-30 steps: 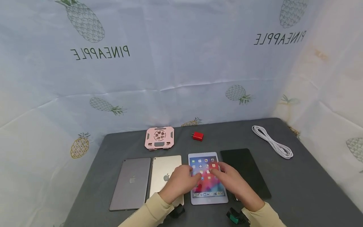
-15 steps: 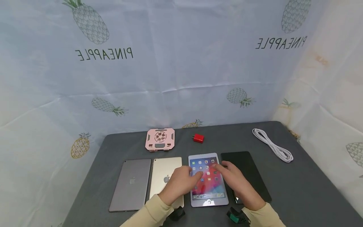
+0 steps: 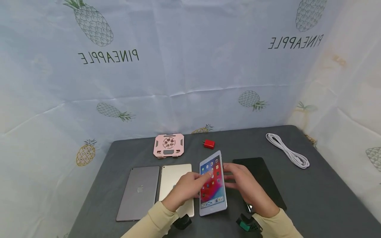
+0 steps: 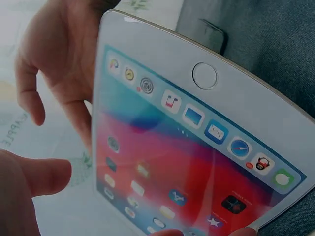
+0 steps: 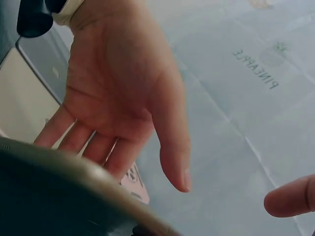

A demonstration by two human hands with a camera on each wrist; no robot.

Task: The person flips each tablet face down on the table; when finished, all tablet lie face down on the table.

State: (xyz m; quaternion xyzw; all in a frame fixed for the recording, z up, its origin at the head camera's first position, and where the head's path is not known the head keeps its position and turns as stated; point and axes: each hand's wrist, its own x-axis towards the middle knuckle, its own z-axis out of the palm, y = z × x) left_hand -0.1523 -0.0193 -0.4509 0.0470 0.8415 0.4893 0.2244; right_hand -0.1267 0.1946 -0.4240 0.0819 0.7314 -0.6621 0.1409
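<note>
A white tablet [image 3: 212, 196] with its home screen lit stands tilted, its right side raised off the table and its left side low. My left hand [image 3: 186, 188] is at its left edge; in the left wrist view the fingertips [image 4: 243, 231] touch that edge and the thumb [image 4: 47, 177] stays off the screen. My right hand [image 3: 247, 186] reaches behind the raised edge, its fingers fairly straight and partly hidden by the tablet. From the right wrist view, the tablet's shaded underside [image 5: 49, 191] hides my left fingertips.
A grey tablet [image 3: 140, 195] and a gold one [image 3: 169, 175] lie face down at left, a black tablet [image 3: 262, 175] at right. Behind are a pink stand [image 3: 169, 145], a red charger plug [image 3: 209, 144] and a bundled white cable [image 3: 287, 150]. A printed curtain [image 3: 190, 66] backs the table.
The white tablet lay flat before; its right side now stands raised. My right hand has gone from above the screen to behind that edge. My left hand stays at the left edge.
</note>
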